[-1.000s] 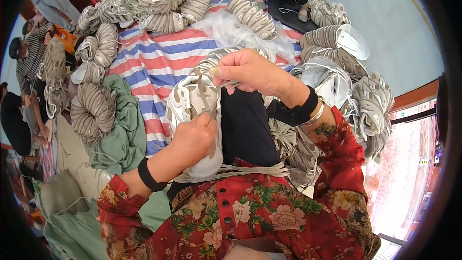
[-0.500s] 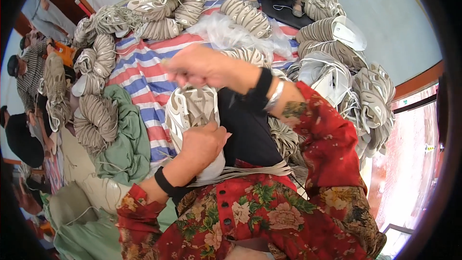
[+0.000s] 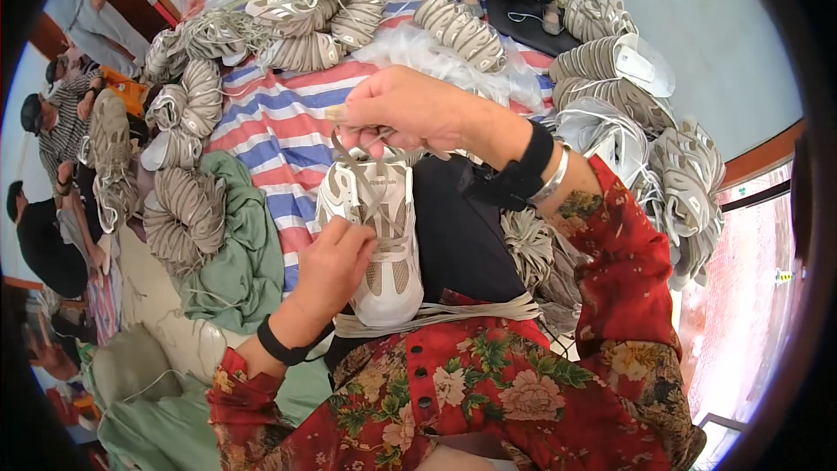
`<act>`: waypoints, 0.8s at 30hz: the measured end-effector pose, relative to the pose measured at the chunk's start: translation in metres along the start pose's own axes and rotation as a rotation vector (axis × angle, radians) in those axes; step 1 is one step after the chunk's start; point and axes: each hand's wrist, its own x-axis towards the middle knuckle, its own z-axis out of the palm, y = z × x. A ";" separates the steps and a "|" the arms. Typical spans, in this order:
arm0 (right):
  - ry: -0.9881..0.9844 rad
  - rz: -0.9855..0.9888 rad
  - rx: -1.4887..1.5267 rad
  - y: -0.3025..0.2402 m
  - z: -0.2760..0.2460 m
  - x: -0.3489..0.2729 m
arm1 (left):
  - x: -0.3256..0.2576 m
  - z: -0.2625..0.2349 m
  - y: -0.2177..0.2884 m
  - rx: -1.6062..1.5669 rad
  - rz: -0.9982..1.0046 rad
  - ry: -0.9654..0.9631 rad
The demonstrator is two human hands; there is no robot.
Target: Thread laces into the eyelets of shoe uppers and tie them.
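Observation:
A white and beige sneaker lies upright on my lap, its toe toward me. Flat beige laces cross its front. Above the far end of the shoe, my right hand pinches a shoelace that runs down to the eyelets. My left hand rests at the left side of the lacing, with thumb and fingers pressed together. What the left fingers hold is too small to make out. A bundle of loose beige laces lies across my waist, just beyond the sneaker's toe.
Strings of packed beige sneakers lie to the left, with more sneakers piled at the right. A striped sheet covers the floor ahead, under clear plastic. Green cloth lies left. Other people sit along the left.
My right hand has moved slightly right, and a lace now shows hanging from it. My left hand has shifted off the middle of the sneaker to its left side, uncovering the toe.

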 end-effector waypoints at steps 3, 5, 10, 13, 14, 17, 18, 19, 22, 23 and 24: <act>0.015 -0.003 0.007 0.001 0.005 -0.006 | 0.008 -0.007 -0.004 0.051 0.043 -0.154; 0.027 -0.028 0.012 -0.002 0.005 -0.010 | 0.006 -0.010 -0.010 0.050 0.023 -0.224; 0.062 0.013 0.428 -0.003 -0.018 -0.020 | -0.016 0.009 -0.025 -0.307 -0.262 0.036; -0.026 0.015 0.431 -0.002 -0.013 -0.030 | -0.024 0.012 -0.008 -0.436 -0.455 0.186; -0.076 0.018 0.502 0.001 -0.013 -0.031 | -0.031 0.014 -0.002 -0.375 -0.331 0.147; 0.237 0.007 0.800 0.011 -0.028 -0.037 | -0.035 0.020 0.003 -0.148 0.031 0.094; 0.305 -0.045 0.940 0.020 -0.039 -0.046 | -0.037 0.017 0.005 -0.152 -0.029 0.052; 0.385 -0.101 1.076 0.030 -0.051 -0.063 | -0.038 0.016 0.007 -0.164 -0.081 0.009; 0.640 -0.015 1.241 0.085 -0.079 -0.113 | -0.033 0.021 0.013 -0.183 -0.056 0.045; 0.568 0.058 1.479 0.089 -0.079 -0.118 | -0.034 0.020 0.015 -0.210 -0.061 0.048; 0.647 0.064 1.462 0.089 -0.078 -0.124 | -0.034 0.018 0.015 -0.210 -0.060 0.051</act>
